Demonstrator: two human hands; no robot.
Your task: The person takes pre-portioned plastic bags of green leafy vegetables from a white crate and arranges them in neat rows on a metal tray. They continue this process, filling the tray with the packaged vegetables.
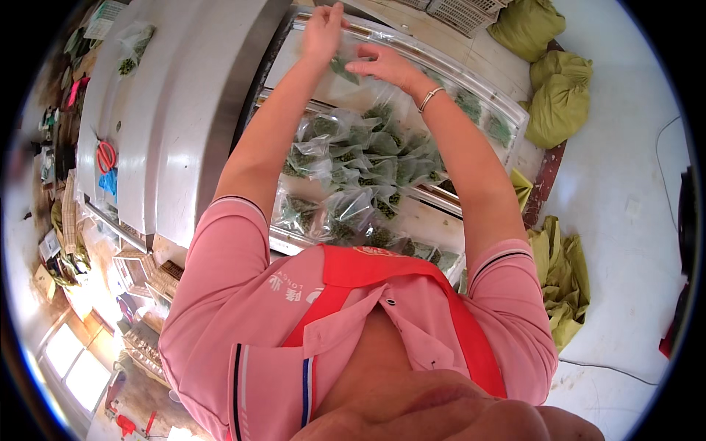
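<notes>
Stretched out over the far part of a glass-topped counter (491, 99), my left hand (324, 34) has its fingers drawn close together. My right hand (386, 66) is beside it, thumb and fingers curved with a gap between them. A clear plastic bag with green leafy sprigs (346, 70) lies between the two hands, its edges blurred. Whether either hand grips the film is not plain. Nearer my body, several clear bags of green produce (367, 149) lie heaped together. More filled bags (342, 218) rest along the near side, by my red apron (380, 267).
A metal worktop (182, 110) runs along the left, bearing red-handled scissors (106, 157) and one filled bag (135, 49). Olive-green sacks (560, 99) stand on the right, with a crumpled one (562, 275) lower down. Plastic crates (463, 15) sit beyond the counter.
</notes>
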